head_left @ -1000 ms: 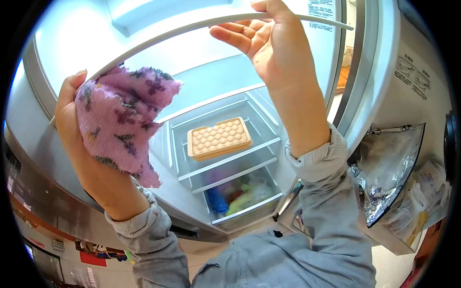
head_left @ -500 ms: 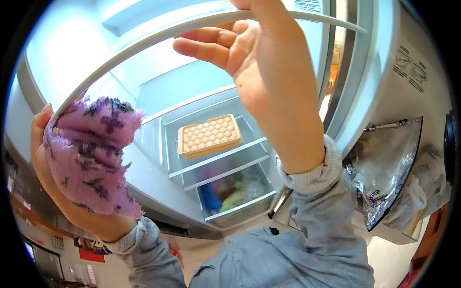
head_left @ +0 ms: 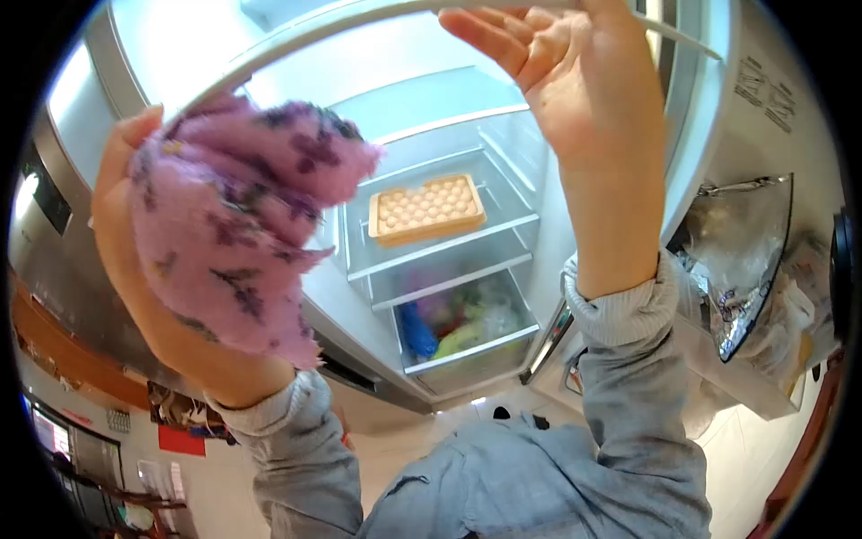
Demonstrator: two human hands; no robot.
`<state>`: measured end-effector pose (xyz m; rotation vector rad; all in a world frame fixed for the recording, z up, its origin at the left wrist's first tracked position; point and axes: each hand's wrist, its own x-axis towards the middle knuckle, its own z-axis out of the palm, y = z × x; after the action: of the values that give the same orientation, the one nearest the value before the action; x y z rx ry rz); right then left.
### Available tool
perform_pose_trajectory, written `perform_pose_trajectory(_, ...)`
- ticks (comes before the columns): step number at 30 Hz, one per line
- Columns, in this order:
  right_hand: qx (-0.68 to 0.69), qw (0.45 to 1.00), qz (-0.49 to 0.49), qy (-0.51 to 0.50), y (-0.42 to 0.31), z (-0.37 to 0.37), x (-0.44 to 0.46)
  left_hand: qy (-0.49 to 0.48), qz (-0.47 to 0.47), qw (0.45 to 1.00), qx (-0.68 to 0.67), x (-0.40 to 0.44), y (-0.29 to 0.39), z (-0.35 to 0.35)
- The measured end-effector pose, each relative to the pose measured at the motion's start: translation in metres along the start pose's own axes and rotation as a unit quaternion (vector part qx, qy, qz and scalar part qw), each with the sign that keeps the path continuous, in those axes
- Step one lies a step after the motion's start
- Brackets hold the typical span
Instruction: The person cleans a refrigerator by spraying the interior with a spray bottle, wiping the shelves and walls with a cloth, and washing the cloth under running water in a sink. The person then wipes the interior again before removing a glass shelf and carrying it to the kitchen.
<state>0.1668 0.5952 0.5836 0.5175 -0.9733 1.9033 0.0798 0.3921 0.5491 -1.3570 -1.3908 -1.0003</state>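
My left hand (head_left: 135, 225) is closed around a fluffy purple cloth (head_left: 238, 234) with dark leaf and flower prints. That hand and the cloth are against the left end of a long pale shelf rim (head_left: 296, 38), which looks curved in this lens. My right hand (head_left: 584, 76) grips the same rim near its right part, palm towards me, with the fingers reaching under it. Its fingertips are partly hidden at the top of the view. Behind the rim is the lit inside of an open fridge.
A tan egg carton (head_left: 426, 211) sits on a glass shelf inside the fridge. Below it, a clear drawer (head_left: 471, 352) holds blue, green and clear bags. At the right, the open door (head_left: 759, 54) carries a silvery plastic bag (head_left: 741, 260) in its bin.
Both hands, the cloth and the rim have shifted to the right in view, and the rim sits higher. The cloth appears larger and nearer. My right hand still grips the rim.
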Motion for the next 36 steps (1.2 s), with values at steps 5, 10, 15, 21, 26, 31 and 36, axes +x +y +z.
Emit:
perform_pose_trajectory(5,0.005,1.000,0.015,0.021,0.007,-0.004,0.006,0.049,-0.063,0.983,-0.165,0.002,-0.004,0.004)
perform_pose_trajectory(10,-0.115,0.991,-0.020,-0.067,-0.005,-0.017,0.015,0.047,-0.052,0.993,-0.100,0.003,-0.009,-0.005)
perform_pose_trajectory(15,-0.137,0.986,-0.060,-0.070,-0.003,-0.022,0.019,-0.021,-0.124,0.981,-0.150,0.012,-0.009,-0.016)
perform_pose_trajectory(21,-0.109,0.990,-0.090,-0.022,-0.002,0.014,0.001,-0.007,-0.139,0.982,-0.126,0.013,-0.012,-0.016)
perform_pose_trajectory(26,-0.185,0.973,-0.131,-0.045,0.001,0.020,-0.004,0.016,-0.157,0.982,-0.109,0.009,-0.013,-0.014)
perform_pose_trajectory(31,-0.188,0.971,-0.133,-0.055,-0.005,0.016,0.001,0.039,-0.169,0.981,-0.087,0.002,-0.016,-0.015)
perform_pose_trajectory(36,-0.183,0.973,-0.126,-0.070,-0.009,0.016,0.008,0.064,-0.191,0.976,-0.080,0.001,-0.018,-0.023)
